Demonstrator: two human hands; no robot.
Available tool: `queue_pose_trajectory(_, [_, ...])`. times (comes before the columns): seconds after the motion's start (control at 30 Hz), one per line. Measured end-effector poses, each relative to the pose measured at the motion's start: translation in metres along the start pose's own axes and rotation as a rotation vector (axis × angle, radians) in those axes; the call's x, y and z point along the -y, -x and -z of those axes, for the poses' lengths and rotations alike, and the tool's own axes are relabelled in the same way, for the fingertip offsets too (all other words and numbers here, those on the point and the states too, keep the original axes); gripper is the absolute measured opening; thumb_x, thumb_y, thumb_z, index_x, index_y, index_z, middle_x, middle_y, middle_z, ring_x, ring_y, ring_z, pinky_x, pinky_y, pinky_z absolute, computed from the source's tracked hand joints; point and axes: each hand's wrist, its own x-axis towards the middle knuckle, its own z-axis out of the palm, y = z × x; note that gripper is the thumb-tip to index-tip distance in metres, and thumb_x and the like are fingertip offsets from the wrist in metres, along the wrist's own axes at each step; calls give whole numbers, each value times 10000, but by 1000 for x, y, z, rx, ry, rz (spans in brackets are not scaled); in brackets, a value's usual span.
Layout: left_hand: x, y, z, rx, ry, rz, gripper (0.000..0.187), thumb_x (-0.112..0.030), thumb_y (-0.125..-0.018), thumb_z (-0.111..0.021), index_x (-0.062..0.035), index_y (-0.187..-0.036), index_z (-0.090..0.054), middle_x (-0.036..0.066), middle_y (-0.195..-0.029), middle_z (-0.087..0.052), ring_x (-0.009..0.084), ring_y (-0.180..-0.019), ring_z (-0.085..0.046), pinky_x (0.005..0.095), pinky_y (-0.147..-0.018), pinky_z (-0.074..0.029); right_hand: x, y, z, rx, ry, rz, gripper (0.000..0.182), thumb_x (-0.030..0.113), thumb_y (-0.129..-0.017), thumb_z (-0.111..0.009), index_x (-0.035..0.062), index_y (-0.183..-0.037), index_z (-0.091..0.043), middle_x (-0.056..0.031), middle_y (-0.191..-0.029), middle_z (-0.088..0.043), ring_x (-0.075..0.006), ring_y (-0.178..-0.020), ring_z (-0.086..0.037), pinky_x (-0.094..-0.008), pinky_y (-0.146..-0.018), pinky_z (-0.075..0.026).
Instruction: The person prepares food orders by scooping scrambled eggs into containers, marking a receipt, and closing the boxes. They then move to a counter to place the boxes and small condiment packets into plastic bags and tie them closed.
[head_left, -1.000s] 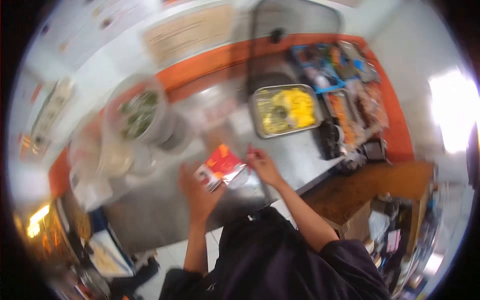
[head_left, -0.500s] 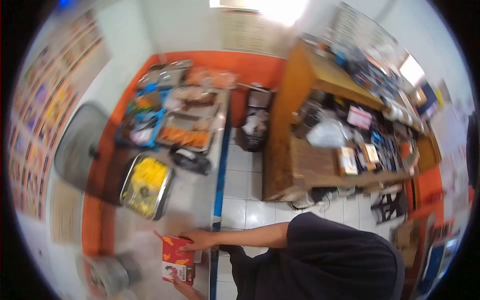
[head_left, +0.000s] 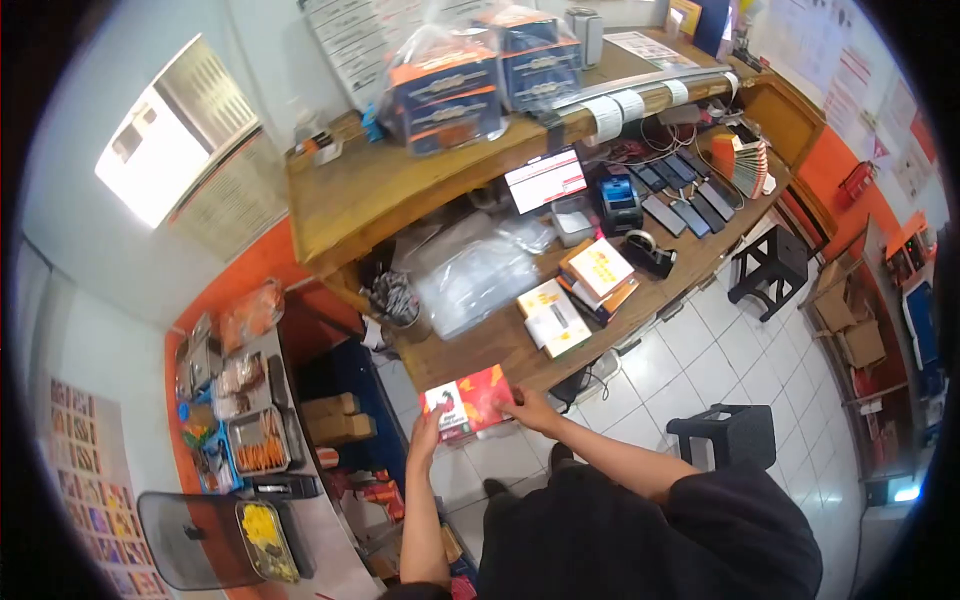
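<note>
A red box [head_left: 482, 394] with a white printed panel and orange patterns is held between both hands, in front of the wooden desk's near edge. My left hand [head_left: 425, 435] grips its left end, thumb on top. At its right end, my right hand [head_left: 530, 410] has its fingers closed on the edge. Beyond the box, on the desk [head_left: 455, 358], lie a white-and-orange box [head_left: 553, 318] and a small stack of similar boxes [head_left: 600, 268]. Clear plastic bags [head_left: 475, 280] are left of these, beside a cup of dark utensils [head_left: 398, 300].
Several phones [head_left: 690, 215], a tape dispenser [head_left: 648, 252] and a lit screen [head_left: 545, 180] stand farther back. Black stools [head_left: 725, 437] are on the tiled floor to the right. At left, a side table holds a tray of yellow food [head_left: 262, 530] and a tray of orange pieces [head_left: 262, 452].
My view has turned right, from the food table to the wooden desk. The red box, above the food table earlier, is now in both hands before the desk.
</note>
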Motion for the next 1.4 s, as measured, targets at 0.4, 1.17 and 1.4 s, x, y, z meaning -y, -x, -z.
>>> queue_pose_trajectory(0.4, [-164, -172, -84, 115, -872, -525, 373, -253, -903, -686, -35, -1205, -656, 219, -1117, -676, 416, -1128, -617, 450, -1003, -479, 22, 1, 156, 289, -230, -300, 656, 360, -968, -686, -10, -1455, -450, -128, -1390, -588, -207, -1202, -595, -369, -1005, -494])
queue_pose_trajectory(1.17, [-191, -346, -138, -186, -1090, -374, 392, -359, -1002, -526, -12, -1067, -696, 274, -1086, -686, 450, -1028, -651, 477, -894, -508, -139, 236, 381, -431, -96, -654, 373, 196, -960, -656, -19, -1260, -604, -127, -1004, -714, -197, -869, -714, -313, -700, -535])
queue_pose_trajectory(1.4, [-270, -133, -169, 67, -1035, -413, 477, -291, -919, -701, -22, -1294, -577, 146, -1299, -613, 277, -1120, -612, 395, -961, -485, 13, 112, 509, -354, 194, -122, 311, 125, -978, -622, -31, -1247, -609, -67, -893, -686, -122, -790, -631, -261, -724, -507])
